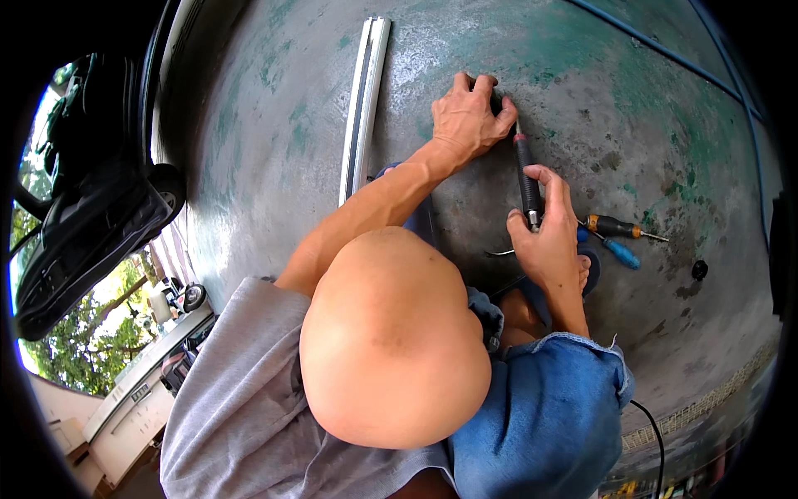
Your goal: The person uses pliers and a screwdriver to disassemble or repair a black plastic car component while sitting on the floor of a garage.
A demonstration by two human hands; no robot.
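My right hand [544,229] grips the black ribbed handle of a slim screwdriver-like tool [527,170], with a red collar and a thin metal shaft pointing away from me. Its near end is bare metal. The shaft's tip reaches my left hand [472,116], whose fingers curl closed low over the floor. Something dark shows between that thumb and forefinger, too hidden to name. Just right of my right hand lie a screwdriver [615,226] with a black and orange handle and a tool with a blue handle [622,253].
A long silver metal rail [364,108] lies on the worn green-grey floor [274,125] at the left. A small round black part [700,270] sits at the right. Blue hose [665,56] crosses the far right. My bare knee [395,341] fills the near middle.
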